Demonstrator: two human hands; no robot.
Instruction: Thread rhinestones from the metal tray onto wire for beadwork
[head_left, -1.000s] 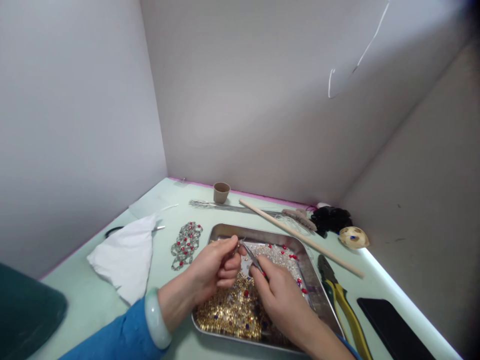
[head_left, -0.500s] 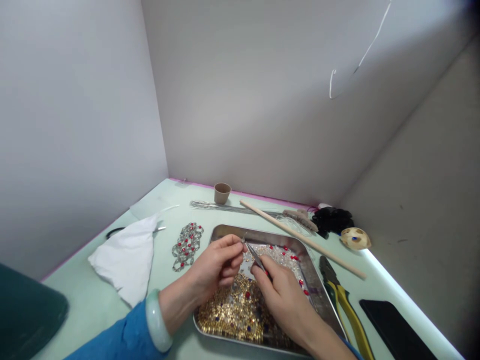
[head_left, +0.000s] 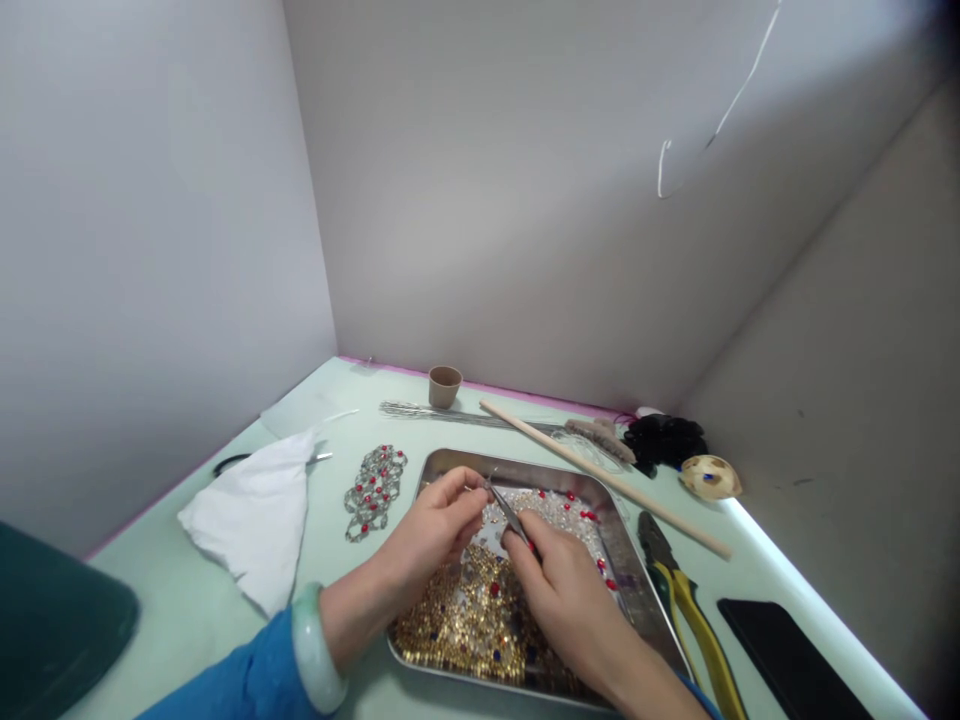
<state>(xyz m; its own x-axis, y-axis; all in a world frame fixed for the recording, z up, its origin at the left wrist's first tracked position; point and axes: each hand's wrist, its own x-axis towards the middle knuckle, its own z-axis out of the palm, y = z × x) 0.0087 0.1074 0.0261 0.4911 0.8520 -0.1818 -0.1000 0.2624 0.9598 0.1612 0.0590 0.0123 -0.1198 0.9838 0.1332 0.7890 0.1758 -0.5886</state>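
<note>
At the lower centre of the frame, over a shallow metal tray [head_left: 450, 462] heaped with gold, clear and red beads [head_left: 480, 612], both hands meet fingertip to fingertip so that loose pieces would drop back into the tray rather than onto the table [head_left: 352, 400]. The left hand [head_left: 435, 527] is closed in a pinch on something very small and silvery, too tiny to name, held up at the tip of the tool. The right hand [head_left: 559, 580] is closed around slim metal tweezers [head_left: 508, 510], gripped low like a pen, their point angled up-left to the left hand's pinch. To the left of the tray lies a finished beaded mesh piece [head_left: 373, 480] with red stones, and further left a crumpled white cloth [head_left: 251, 515]. Right of the tray, within easy reach, lie yellow-handled pliers [head_left: 686, 600] and a black phone [head_left: 784, 655]. Behind the tray a wooden dowel [head_left: 600, 475] lies slantwise, with a bundle of thin wires [head_left: 442, 412] and a small paper cup [head_left: 444, 385] near the back wall.
</note>
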